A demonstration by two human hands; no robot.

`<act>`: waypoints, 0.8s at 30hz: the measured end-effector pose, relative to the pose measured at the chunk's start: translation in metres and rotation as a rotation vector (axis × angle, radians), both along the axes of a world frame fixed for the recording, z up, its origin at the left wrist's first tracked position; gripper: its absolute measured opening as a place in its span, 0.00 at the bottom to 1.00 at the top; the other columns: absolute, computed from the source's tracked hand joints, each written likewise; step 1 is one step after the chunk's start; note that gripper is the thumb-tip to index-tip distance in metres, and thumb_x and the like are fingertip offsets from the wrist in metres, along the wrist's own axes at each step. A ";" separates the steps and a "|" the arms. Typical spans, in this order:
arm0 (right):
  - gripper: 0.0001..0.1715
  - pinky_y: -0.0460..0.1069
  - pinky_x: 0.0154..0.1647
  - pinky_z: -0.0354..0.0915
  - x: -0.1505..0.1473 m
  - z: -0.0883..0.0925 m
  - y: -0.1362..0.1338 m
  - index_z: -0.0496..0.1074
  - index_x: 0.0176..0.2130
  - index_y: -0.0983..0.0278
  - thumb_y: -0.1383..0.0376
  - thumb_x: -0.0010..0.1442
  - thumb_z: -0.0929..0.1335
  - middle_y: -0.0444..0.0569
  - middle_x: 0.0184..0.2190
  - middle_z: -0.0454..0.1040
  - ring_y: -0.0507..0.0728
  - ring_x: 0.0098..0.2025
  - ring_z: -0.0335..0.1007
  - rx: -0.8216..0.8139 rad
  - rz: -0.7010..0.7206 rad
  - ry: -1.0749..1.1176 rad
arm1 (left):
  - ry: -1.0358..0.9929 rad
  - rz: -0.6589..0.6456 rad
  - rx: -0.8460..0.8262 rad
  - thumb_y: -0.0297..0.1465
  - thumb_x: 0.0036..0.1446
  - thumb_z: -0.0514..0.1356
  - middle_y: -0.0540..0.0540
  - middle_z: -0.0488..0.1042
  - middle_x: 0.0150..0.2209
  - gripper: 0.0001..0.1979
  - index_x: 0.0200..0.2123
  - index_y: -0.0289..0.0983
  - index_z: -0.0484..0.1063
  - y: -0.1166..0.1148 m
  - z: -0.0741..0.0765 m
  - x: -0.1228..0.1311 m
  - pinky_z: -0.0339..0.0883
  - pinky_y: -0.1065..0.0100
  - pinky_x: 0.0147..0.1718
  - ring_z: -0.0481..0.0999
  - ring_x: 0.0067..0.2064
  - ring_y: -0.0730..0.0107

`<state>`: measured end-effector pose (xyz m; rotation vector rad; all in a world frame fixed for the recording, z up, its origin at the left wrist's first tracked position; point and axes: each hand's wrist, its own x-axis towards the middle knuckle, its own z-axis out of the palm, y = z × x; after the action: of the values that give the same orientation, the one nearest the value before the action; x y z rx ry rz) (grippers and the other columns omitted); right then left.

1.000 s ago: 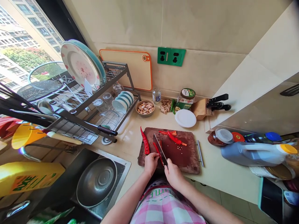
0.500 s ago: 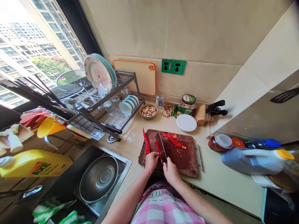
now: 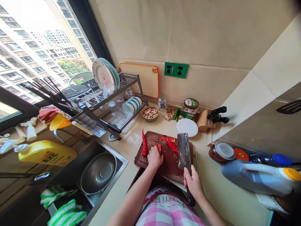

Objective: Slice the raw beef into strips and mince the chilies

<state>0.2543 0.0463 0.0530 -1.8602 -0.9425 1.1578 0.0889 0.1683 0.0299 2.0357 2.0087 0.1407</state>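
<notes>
A dark red-brown cutting board lies on the counter in front of me. My left hand is closed on a piece of red chili near the board's middle. In my right hand is the handle of a cleaver, its broad blade raised over the board's right side, with small seeds stuck on it. A whole red chili lies at the board's left edge. Cut chili rests towards the back, partly behind the blade, with loose seeds close by.
Behind the board stand a bowl of garlic, ginger, a white plate and a knife block. A dish rack and a sink holding a pan are on the left. Bottles and jars line the right.
The cleaver has left the chili and moved right, its blade now turned broadside. My left hand has shifted slightly up the board onto the chili. The view has tilted a little.
</notes>
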 end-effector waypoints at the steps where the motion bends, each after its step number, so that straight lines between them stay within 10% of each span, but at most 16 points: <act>1: 0.24 0.44 0.13 0.56 0.007 0.000 -0.006 0.55 0.37 0.60 0.44 0.55 0.55 0.35 0.17 0.58 0.48 0.14 0.55 0.010 -0.014 0.027 | 0.035 -0.018 0.000 0.33 0.51 0.55 0.37 0.64 0.43 0.20 0.46 0.32 0.59 0.002 0.001 0.003 0.62 0.58 0.38 0.67 0.44 0.54; 10: 0.25 0.45 0.15 0.58 0.060 -0.006 -0.041 0.60 0.30 0.60 0.41 0.51 0.57 0.38 0.14 0.60 0.50 0.14 0.58 -0.079 0.030 -0.006 | -0.097 -0.686 0.046 0.26 0.55 0.51 0.46 0.69 0.41 0.10 0.39 0.42 0.68 -0.001 0.012 0.029 0.55 0.59 0.46 0.63 0.47 0.63; 19: 0.34 0.45 0.14 0.56 0.026 -0.019 -0.019 0.61 0.52 0.68 0.48 0.54 0.57 0.35 0.12 0.59 0.51 0.12 0.58 -0.118 0.457 -0.024 | -0.031 -0.457 -0.025 0.25 0.54 0.53 0.48 0.67 0.48 0.15 0.43 0.46 0.71 0.054 0.039 -0.106 0.56 0.64 0.50 0.63 0.51 0.64; 24: 0.36 0.45 0.14 0.56 0.023 -0.032 -0.011 0.56 0.56 0.70 0.51 0.55 0.57 0.35 0.12 0.60 0.51 0.12 0.59 -0.171 0.347 -0.086 | -0.129 -0.549 -0.063 0.31 0.55 0.55 0.48 0.69 0.44 0.12 0.43 0.46 0.71 0.037 0.024 -0.100 0.58 0.69 0.48 0.66 0.48 0.67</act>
<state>0.2771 0.0357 0.0206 -1.9441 -1.2879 1.4099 -0.0113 0.2057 0.0536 2.3786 1.3027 0.0902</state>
